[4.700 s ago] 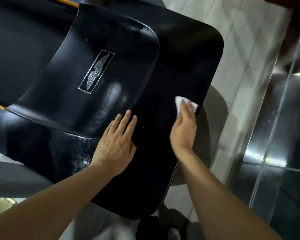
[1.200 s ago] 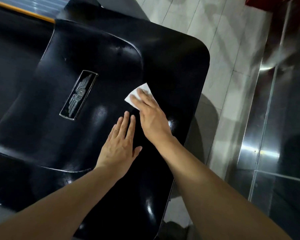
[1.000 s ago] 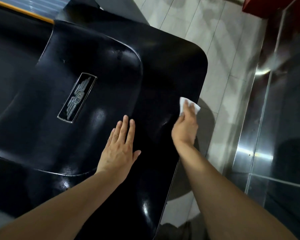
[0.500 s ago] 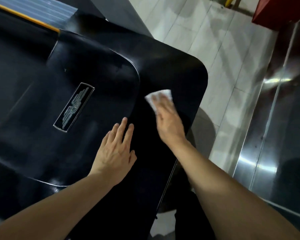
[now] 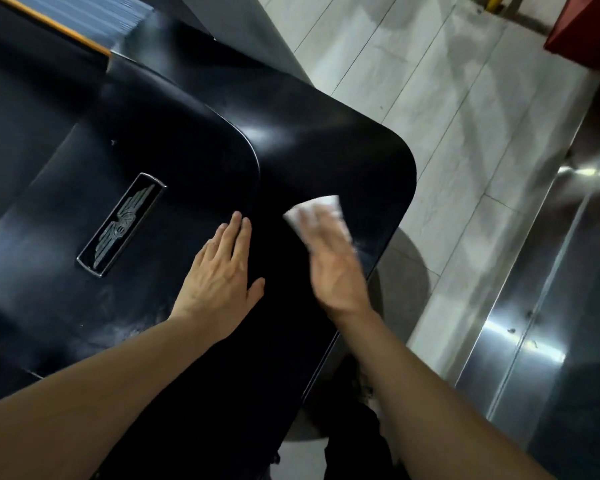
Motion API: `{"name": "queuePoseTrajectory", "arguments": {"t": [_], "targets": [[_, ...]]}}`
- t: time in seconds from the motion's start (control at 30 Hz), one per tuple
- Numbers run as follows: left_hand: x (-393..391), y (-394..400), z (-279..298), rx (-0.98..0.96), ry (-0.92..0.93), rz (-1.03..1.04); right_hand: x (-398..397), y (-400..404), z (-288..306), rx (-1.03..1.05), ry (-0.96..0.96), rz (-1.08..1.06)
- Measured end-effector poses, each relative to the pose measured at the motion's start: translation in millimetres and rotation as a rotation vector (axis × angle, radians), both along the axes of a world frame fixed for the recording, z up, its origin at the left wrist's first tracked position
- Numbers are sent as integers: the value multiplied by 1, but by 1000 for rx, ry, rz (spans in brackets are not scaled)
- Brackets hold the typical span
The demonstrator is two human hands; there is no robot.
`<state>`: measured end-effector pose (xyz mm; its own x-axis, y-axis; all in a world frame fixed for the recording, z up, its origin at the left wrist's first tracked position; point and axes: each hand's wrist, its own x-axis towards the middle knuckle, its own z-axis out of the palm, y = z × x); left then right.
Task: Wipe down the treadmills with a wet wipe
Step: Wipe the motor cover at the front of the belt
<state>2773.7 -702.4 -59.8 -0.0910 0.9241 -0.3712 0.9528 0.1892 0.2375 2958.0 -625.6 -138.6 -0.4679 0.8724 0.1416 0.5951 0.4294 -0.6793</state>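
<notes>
The treadmill's glossy black motor cover (image 5: pixel 326 143) fills the left and middle of the head view, with a silver winged badge (image 5: pixel 122 225) on its raised centre. My left hand (image 5: pixel 222 275) lies flat on the cover, fingers straight, beside the raised part's rim. My right hand (image 5: pixel 333 261), blurred by motion, presses a white wet wipe (image 5: pixel 326 204) flat onto the cover near its right edge. Only the wipe's far end shows beyond my fingers.
Pale floor tiles (image 5: pixel 447 116) lie to the right of the cover. A shiny metal wall panel (image 5: pixel 551 306) runs along the far right. An orange stripe (image 5: pixel 56 26) marks the treadmill's side rail at the top left. A red object (image 5: pixel 589 32) sits at the top right corner.
My right hand has kept sweeping the wipe back and forth over the cover's right side, now a little nearer the edge than half a second ago. My left hand has stayed flat in place.
</notes>
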Motion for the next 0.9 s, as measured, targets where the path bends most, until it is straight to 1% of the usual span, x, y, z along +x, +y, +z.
{"name": "queuePoseTrajectory", "arguments": {"t": [0.07,0.1,0.13,0.17,0.2,0.23,0.33,0.37,0.43,0.47,0.5,0.57,0.63,0.67,0.7,0.73,0.83,0.87,0.9], "targets": [[-3,4,0,-14,-6,-12,30,22,-8,-108,23,-387],[-5,6,1,-28,-21,-10,39,29,-8,-159,24,-542],[-6,10,1,-40,-38,0,41,33,-6,-196,17,-646],[-7,14,2,-45,-50,13,36,31,-3,-195,8,-682],[-7,19,3,-44,-52,26,27,24,-1,-160,0,-641],[-7,25,4,-45,-48,43,14,14,2,-105,-1,-536],[-7,39,4,-98,-56,93,-18,-35,10,-67,34,-60],[-7,42,3,-123,-64,96,-19,-43,14,-45,35,60],[-6,44,3,-155,-72,98,-8,-25,11,22,22,214],[-6,43,3,-164,-66,97,-1,-6,8,48,0,230],[-5,43,3,-174,-56,94,5,15,4,61,-19,185],[-2,44,5,-208,-41,94,20,68,-3,21,-43,-57],[0,46,6,-244,-32,102,28,112,-3,-100,-88,-318],[1,47,7,-260,-27,110,24,124,2,-152,-107,-386],[3,48,8,-275,-20,121,13,127,8,-161,-107,-375],[5,50,9,-289,-9,131,-3,124,15,-139,-68,-278],[12,56,11,-339,23,173,-48,83,29,-95,26,253],[13,58,12,-360,25,190,-56,75,29,-48,39,385],[14,59,13,-377,19,205,-59,77,30,16,49,454]]}}
